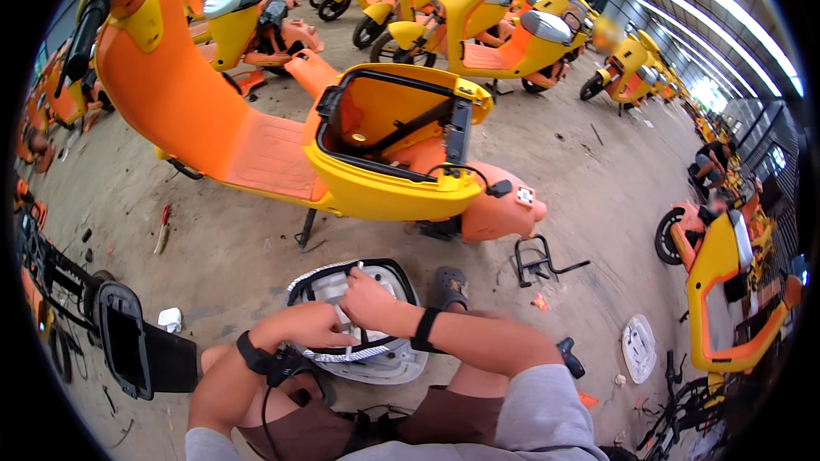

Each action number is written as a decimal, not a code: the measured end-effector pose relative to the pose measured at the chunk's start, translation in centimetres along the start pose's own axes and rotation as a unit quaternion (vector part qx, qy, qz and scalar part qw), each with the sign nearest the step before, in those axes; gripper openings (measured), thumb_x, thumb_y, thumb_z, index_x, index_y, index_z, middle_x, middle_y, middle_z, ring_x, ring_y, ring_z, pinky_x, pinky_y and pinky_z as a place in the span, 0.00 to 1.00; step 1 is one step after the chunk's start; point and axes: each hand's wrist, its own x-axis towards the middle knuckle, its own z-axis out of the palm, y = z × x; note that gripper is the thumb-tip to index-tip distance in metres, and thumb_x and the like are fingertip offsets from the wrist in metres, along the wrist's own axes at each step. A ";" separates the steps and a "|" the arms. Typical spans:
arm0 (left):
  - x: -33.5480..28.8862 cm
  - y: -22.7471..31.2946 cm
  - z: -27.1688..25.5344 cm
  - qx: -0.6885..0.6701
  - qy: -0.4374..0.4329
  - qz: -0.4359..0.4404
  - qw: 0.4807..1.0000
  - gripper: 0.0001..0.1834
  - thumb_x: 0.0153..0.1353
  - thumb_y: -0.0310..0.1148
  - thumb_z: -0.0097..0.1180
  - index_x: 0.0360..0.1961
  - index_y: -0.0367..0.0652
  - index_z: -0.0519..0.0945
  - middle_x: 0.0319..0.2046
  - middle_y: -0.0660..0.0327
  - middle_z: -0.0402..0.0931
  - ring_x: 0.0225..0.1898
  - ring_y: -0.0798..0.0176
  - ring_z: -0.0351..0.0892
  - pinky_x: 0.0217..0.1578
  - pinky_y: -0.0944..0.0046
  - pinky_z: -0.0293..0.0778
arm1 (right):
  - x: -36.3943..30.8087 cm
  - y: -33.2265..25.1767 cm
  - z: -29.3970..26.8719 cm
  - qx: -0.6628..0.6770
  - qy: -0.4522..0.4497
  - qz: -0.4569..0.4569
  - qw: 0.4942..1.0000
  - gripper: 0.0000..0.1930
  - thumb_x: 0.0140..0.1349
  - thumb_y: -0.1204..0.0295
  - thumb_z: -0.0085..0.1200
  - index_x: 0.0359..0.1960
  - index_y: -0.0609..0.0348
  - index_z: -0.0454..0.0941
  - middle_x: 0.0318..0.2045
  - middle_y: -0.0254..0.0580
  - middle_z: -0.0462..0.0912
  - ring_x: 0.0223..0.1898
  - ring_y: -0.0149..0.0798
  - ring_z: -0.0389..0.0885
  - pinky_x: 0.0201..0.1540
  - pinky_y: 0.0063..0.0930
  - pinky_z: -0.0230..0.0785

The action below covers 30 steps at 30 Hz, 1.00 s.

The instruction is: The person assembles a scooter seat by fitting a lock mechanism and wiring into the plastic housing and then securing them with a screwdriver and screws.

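Note:
An upturned scooter seat (401, 347) lies on the floor between my legs, its pale underside up and ringed by a dark, silvery-edged cover. My left hand (318, 324) rests over its left part, fingers bent onto the inside and gripping there. Just to the right, my right hand (369, 299) is closed in a fist above the seat. A short white strip (360, 265) pokes out at the top of that fist. What lies under both palms is hidden. Beyond the seat stands a yellow and orange scooter (384, 196) with its seat opening uncovered.
A black bent-tube rack (536, 263), a cordless drill (571, 358) and a white oval panel (638, 348) lie to the right. A dark plastic bin-like part (158, 363) is at the left, near a red-handled tool (163, 229). Rows of scooters fill the background; a person (713, 162) crouches far right.

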 end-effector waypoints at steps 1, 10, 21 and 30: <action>0.1 -0.2 -0.1 -0.029 -0.008 0.003 1.000 0.27 0.62 0.54 0.53 0.25 0.37 0.84 0.17 0.51 0.77 0.20 0.54 0.76 0.25 0.57 0.71 | -0.1 0.1 -0.2 -0.015 0.020 0.002 1.000 0.07 0.52 0.65 0.55 0.20 0.45 0.82 0.22 0.34 0.83 0.36 0.38 0.80 0.53 0.38 0.60; -4.9 7.9 0.2 -0.043 -0.012 0.095 0.994 0.25 0.66 0.50 0.51 0.28 0.36 0.82 0.19 0.50 0.77 0.22 0.52 0.77 0.27 0.57 0.72 | 0.1 -0.5 -0.8 -0.054 0.019 0.026 0.998 0.06 0.40 0.67 0.63 0.19 0.54 0.84 0.21 0.40 0.83 0.34 0.45 0.81 0.45 0.38 0.68; -9.5 9.3 13.8 -0.736 0.179 0.050 0.652 0.10 0.66 0.30 0.52 0.41 0.35 0.81 0.23 0.60 0.78 0.20 0.73 0.69 0.19 0.74 0.60 | -1.1 -1.5 -0.2 -0.018 0.027 0.059 0.998 0.05 0.43 0.70 0.60 0.22 0.55 0.85 0.25 0.44 0.84 0.40 0.42 0.79 0.57 0.34 0.60; -7.2 6.4 15.0 -0.816 0.348 -0.036 0.460 0.09 0.65 0.33 0.48 0.35 0.39 0.75 0.17 0.65 0.63 0.16 0.69 0.59 0.18 0.69 0.56 | -1.0 -1.8 0.4 0.021 0.117 0.103 0.988 0.03 0.44 0.72 0.58 0.20 0.54 0.84 0.24 0.44 0.84 0.39 0.42 0.79 0.55 0.33 0.61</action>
